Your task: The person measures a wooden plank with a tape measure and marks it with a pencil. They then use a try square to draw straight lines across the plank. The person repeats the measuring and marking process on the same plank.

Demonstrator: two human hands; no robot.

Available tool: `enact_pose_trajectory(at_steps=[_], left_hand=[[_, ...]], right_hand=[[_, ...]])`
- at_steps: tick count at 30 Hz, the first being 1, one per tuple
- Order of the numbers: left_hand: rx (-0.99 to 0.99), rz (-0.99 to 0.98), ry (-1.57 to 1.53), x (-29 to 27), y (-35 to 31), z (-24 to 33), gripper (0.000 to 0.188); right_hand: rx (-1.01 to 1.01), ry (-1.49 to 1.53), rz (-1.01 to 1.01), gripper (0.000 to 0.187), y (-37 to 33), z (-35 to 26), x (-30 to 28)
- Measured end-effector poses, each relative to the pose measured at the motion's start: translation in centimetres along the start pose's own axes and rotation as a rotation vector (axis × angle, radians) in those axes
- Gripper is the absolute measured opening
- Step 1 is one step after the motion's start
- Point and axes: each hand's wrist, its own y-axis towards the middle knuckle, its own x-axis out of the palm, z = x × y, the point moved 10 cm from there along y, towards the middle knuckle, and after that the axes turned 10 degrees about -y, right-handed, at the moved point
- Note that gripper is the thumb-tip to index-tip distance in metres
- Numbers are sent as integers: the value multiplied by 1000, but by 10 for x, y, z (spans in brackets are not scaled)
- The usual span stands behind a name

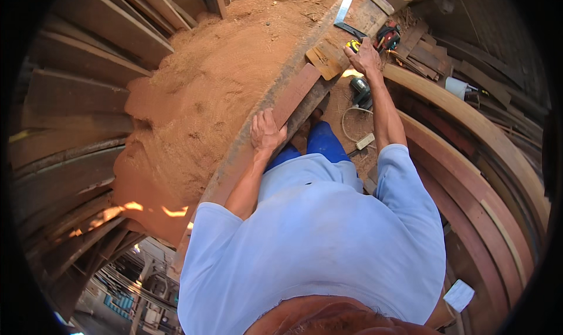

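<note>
- A broad spread of orange-brown sawdust point(205, 94) covered the ground beyond and to the left of the person.
- Many dark boards point(76, 100) fanned around the left side, their ends reaching the sawdust.
- Long timber planks point(469, 177) ran side by side along the right.
- The person, seen from above, wore a pale blue shirt point(322, 223) and bright blue legwear point(325, 141).
- A long, narrow wooden worktop point(226, 179) slanted from the lower left to the upper right, in front of the person.
- A reddish board point(298, 92) lay lengthwise on the worktop, between the left hand and a smaller yellowish wood piece point(327, 59) near its far end.
- A metal square point(347, 7), with a bright blade and dark stock, rested farther up the worktop.
- The left hand point(268, 133) lay over the near end of the reddish board, fingers bent; whether it clasped the edges could not be told.
- The right hand point(363, 58) was past the yellowish piece, just below the square, pinching a tape measure between thumb and fingers.
- A dark green power tool point(360, 92) sat below the right wrist, near a pale power strip point(365, 141).
- The tape measure point(352, 45) was yellow and black, partly covered by the fingers.
</note>
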Motion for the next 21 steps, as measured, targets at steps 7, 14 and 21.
enact_pose_trajectory(at_steps=[7, 14, 21], left_hand=[[-84, 21, -77, -1, 1, -12, 67], [-103, 71, -78, -8, 2, -12, 67], [-124, 39, -68, -5, 0, -15, 69]], right_hand=[[-272, 40, -42, 73, 55, -49, 29], [-335, -18, 60, 58, 59, -45, 22], [-302, 45, 9, 49, 21, -39, 24]])
